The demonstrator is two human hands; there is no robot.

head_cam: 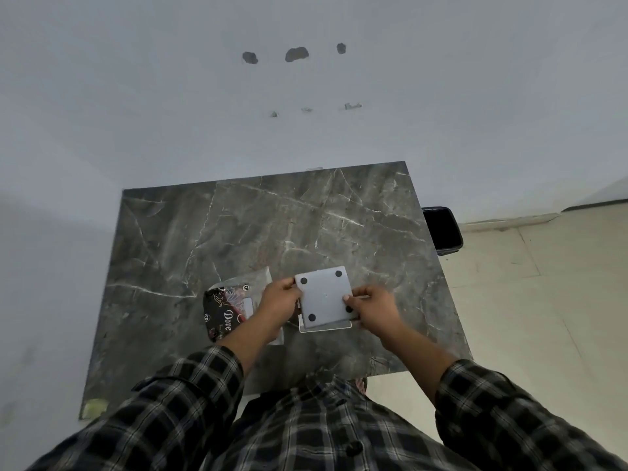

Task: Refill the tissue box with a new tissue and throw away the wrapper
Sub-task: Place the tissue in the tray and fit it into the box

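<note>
A square grey tissue box (324,295) is turned bottom up, with four black round feet showing on its base panel. My left hand (280,302) grips its left edge and my right hand (372,305) grips its right edge, thumb on the panel. The panel sits slightly askew over the box's white rim (326,329). Left of the box lies a dark tissue wrapper (222,309) printed "Dove", with clear plastic (253,278) spreading behind it, partly hidden by my left wrist.
The dark marble table (238,232) stands against a white wall. A black waste bin (441,227) stands on the tiled floor off the table's far right corner. A small yellowish scrap (95,407) sits at the table's near left corner.
</note>
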